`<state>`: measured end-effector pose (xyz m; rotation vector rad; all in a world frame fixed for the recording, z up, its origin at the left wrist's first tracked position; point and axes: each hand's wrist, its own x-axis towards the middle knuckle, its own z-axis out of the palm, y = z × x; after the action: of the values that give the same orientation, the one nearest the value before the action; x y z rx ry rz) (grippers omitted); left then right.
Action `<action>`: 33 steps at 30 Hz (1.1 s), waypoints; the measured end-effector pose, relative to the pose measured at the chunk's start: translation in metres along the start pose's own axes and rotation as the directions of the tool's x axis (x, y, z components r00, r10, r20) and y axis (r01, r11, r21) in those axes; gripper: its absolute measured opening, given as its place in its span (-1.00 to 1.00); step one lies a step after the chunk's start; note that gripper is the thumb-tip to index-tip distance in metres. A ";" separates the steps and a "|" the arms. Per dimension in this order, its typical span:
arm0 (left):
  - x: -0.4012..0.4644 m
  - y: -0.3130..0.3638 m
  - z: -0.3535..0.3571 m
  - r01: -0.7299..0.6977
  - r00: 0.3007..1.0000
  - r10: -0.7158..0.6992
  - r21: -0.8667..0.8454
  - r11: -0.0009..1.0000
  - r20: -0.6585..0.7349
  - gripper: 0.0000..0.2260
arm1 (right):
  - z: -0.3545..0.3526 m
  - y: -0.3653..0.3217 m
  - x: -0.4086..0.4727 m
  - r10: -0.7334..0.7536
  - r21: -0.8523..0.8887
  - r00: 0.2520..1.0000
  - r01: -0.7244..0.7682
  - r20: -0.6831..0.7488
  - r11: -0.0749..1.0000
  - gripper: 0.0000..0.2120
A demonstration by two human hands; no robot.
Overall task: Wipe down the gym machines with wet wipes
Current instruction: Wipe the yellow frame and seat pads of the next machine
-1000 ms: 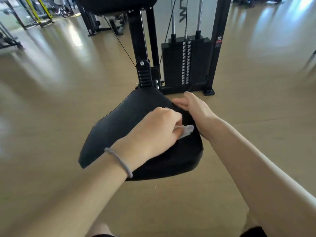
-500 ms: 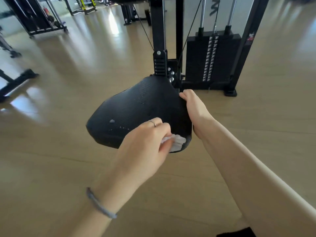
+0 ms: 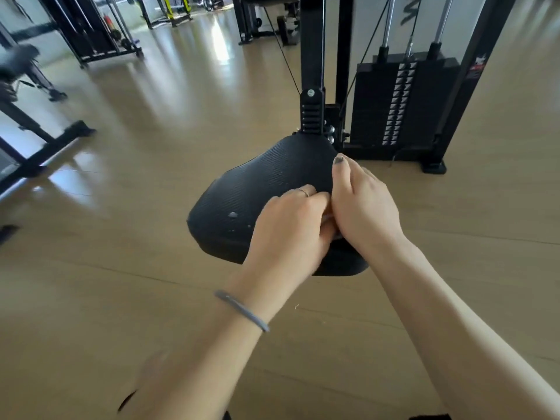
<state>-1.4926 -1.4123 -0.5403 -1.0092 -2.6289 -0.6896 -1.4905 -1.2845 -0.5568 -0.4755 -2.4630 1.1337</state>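
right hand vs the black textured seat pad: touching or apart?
Touching. In the head view the right hand lies on the black textured seat pad, thumb flat along its right edge with no gap showing.

Bare floor (image 3: 157, 268) lies open left of the seat (image 3: 257, 192); the upright post (image 3: 312, 71) and weight stack (image 3: 403, 104) block behind.

Glossy tan wood-look floor (image 3: 151, 268) throughout, streaked with pale reflections of daylight, brightest in a patch at far centre (image 3: 219, 40). Far left: tall black steel rack frame (image 3: 91, 34) on a flat base. Behind it, black equipment with yellow-green bars (image 3: 174, 9). Near left edge: black angled metal frame legs (image 3: 39, 137) resting on the floor; a dark blurred shape (image 3: 18, 63) above them, possibly a padded part, too smeared to tell.
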 end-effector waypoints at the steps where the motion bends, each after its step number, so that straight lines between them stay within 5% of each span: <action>1: -0.002 -0.015 -0.003 -0.008 1.000 0.008 0.024 1.000 -0.017 -0.82 | 0.001 -0.002 -0.001 -0.013 -0.059 1.000 0.015 0.019 0.998 -0.59; 9: -0.028 -0.122 -0.040 0.286 0.942 -0.287 -0.033 0.958 -0.175 -0.79 | 0.021 -0.006 -0.004 -0.146 -0.327 0.989 0.149 0.032 0.933 -0.45; 16: -0.020 -0.058 -0.015 0.035 0.992 -0.036 -0.005 0.999 -0.119 -0.80 | 0.026 -0.003 0.005 -0.141 -0.356 0.990 0.137 0.014 0.924 -0.49; 24: -0.057 -0.109 -0.025 0.284 0.856 -0.309 -0.122 0.951 -0.415 -0.74 | 0.029 -0.005 0.003 -0.167 -0.423 0.986 0.153 0.003 0.893 -0.47; 30: -0.057 -0.048 -0.003 0.139 0.926 -0.154 -0.069 0.988 -0.344 -0.79 | 0.029 -0.003 0.005 -0.192 -0.419 0.981 0.178 0.010 0.890 -0.46; 33: -0.060 -0.068 -0.011 0.180 0.913 -0.201 -0.092 0.979 -0.355 -0.75 | 0.030 -0.002 0.005 -0.194 -0.422 0.981 0.183 0.017 0.888 -0.44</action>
<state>-1.4943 -1.4963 -0.5771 -0.5712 -2.4064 -0.9031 -1.5094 -1.3026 -0.5719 -0.3523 -2.6652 0.5081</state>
